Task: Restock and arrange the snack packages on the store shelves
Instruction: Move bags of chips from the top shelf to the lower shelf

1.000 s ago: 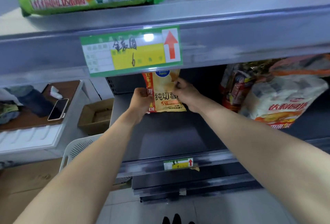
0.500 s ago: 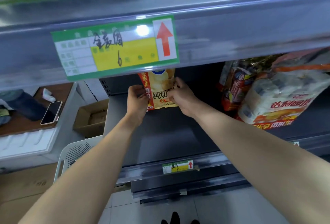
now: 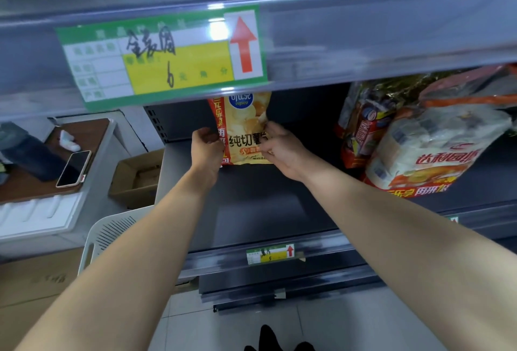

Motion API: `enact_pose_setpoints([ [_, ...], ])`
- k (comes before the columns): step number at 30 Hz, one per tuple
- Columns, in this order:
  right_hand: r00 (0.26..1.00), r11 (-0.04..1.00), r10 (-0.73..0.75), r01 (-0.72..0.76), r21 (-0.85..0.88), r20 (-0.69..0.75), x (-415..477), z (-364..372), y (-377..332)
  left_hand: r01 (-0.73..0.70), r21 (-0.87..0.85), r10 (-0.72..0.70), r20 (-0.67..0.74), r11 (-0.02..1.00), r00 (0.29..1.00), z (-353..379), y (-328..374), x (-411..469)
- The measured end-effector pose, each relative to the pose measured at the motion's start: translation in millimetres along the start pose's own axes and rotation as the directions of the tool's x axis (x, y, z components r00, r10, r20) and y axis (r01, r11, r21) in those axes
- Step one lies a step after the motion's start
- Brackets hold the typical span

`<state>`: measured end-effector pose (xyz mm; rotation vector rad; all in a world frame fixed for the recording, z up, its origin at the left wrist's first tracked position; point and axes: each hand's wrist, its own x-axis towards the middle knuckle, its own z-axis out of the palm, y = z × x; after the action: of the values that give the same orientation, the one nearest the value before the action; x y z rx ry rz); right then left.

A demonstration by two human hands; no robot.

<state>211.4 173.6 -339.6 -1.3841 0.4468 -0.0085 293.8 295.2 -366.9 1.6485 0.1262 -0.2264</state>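
Observation:
A yellow chip bag [image 3: 244, 129] with a red strip down its left side stands upright at the back of the dark middle shelf [image 3: 251, 210]. My left hand [image 3: 205, 148] grips its left edge and my right hand [image 3: 281, 149] grips its right edge. The bag's top is hidden behind the upper shelf's front rail and its green-and-yellow price tag [image 3: 165, 57].
Two large snack bags [image 3: 419, 143] lean on the same shelf to the right. A white plastic basket [image 3: 109, 236] stands at lower left, with a cardboard box [image 3: 137, 177] behind it. A phone [image 3: 74, 169] lies on a brown counter at far left. A small price tag [image 3: 270, 254] marks the shelf's front rail.
Both hands have kept hold of the chip bag at the back of the shelf. The camera has dropped lower and closer, so the upper price tag now covers more of the bag.

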Motion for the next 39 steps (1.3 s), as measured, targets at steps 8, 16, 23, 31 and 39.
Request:
enact_pose_setpoints([
  [8,0.999,0.99,-0.001,-0.004,-0.139,-0.041,-52,-19,-5,-0.078,0.127,0.095,-0.139,0.989,0.986,0,9,-58],
  [16,0.981,0.919,-0.184,0.196,-0.342,0.067,-148,-54,-38,-0.177,0.177,0.189,-0.053,0.968,0.981,19,42,-162],
  [23,0.878,0.752,-0.458,0.466,-0.466,0.139,-241,-83,-89,-0.414,0.214,0.414,0.049,0.885,0.909,38,100,-272],
  [31,0.698,0.623,-0.715,0.662,-0.417,0.041,-283,-113,-165,-0.635,0.219,0.638,0.066,0.741,0.767,58,188,-334],
  [39,0.69,0.593,-0.723,0.626,-0.507,0.006,-245,-113,-227,-0.587,0.072,0.577,0.12,0.807,0.808,62,264,-294],
])
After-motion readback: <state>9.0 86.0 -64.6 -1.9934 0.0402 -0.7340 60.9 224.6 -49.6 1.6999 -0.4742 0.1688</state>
